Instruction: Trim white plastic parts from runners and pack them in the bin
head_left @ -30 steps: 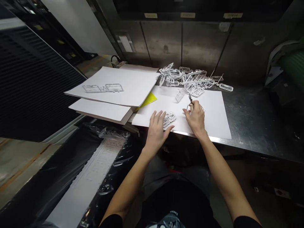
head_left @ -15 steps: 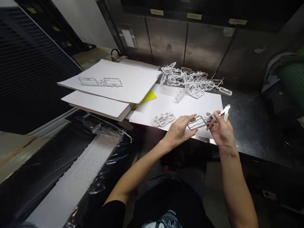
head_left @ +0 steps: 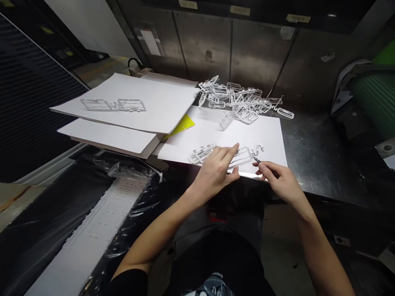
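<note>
My left hand [head_left: 216,166] is closed on a pale, flat plastic frame [head_left: 242,156], pinching its left part between thumb and fingers just above the white sheet. A squiggly plastic runner [head_left: 258,149] sticks out from the frame's right end. In my right hand [head_left: 279,176] are small nippers, their slim metal tip [head_left: 256,159] right at the place where runner and frame meet. The handles are mostly hidden in the palm. Several similar frames lie in a small stack [head_left: 200,153] on the sheet, partly behind my left hand.
A tangled heap of white plastic frames [head_left: 240,102] lies at the back of the metal bench [head_left: 314,152]. To the left, stacked white boards [head_left: 160,90] bear a joined pair of frames [head_left: 112,105]. A yellow piece [head_left: 182,126] pokes out beneath. Plastic-wrapped material [head_left: 101,222] stands lower left.
My hands have lowered the frame toward the sheet, beside the stack. My right hand has turned the nippers round, from pointing up and away to meeting the frame's runner.
</note>
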`<state>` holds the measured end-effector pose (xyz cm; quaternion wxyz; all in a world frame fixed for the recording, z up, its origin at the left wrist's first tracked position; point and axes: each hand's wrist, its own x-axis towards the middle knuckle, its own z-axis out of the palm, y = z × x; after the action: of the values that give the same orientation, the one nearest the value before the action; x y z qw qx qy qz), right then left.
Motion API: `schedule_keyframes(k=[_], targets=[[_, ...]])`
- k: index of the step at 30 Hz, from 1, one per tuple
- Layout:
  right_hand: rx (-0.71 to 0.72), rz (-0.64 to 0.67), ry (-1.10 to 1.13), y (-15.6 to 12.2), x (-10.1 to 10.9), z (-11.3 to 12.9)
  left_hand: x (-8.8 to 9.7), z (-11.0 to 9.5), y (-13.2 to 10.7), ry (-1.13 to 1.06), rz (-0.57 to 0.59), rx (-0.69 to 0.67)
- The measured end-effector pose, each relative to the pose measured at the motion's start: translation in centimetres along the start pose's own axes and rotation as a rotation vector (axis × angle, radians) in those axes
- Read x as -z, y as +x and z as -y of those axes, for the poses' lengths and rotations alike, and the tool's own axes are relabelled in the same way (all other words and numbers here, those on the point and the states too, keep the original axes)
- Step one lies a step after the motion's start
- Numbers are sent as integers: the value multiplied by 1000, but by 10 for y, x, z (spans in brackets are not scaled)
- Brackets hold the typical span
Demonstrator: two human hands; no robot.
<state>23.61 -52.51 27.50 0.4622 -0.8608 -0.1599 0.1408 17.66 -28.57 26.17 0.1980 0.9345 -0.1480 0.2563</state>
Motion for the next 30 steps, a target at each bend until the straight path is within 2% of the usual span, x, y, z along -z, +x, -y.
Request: schedule_keyframes(k=[7, 11, 16, 20, 23, 25, 28, 30], targets=[[41, -32, -10, -2, 0, 3, 4, -5, -2, 47, -10, -23], [86, -74, -92, 5, -1, 2, -2, -1, -3, 39, 26, 5], [75, -71, -111, 15, -8, -2, -12, 8, -3, 3, 76, 80], [89, -193, -177, 12, -5, -20, -9, 17, -7, 9, 70, 132], [53, -345, -380, 15, 1, -46, 0, 30, -15, 48, 58, 195], [36, -408, -545, 26, 5, -60, 7, 46, -19, 73, 55, 244], [112, -404, -645, 56, 17, -68, 14, 76, -14, 107, 107, 322], [174, -354, -550, 78, 31, -63, 16, 91, -2, 116, 227, 376]])
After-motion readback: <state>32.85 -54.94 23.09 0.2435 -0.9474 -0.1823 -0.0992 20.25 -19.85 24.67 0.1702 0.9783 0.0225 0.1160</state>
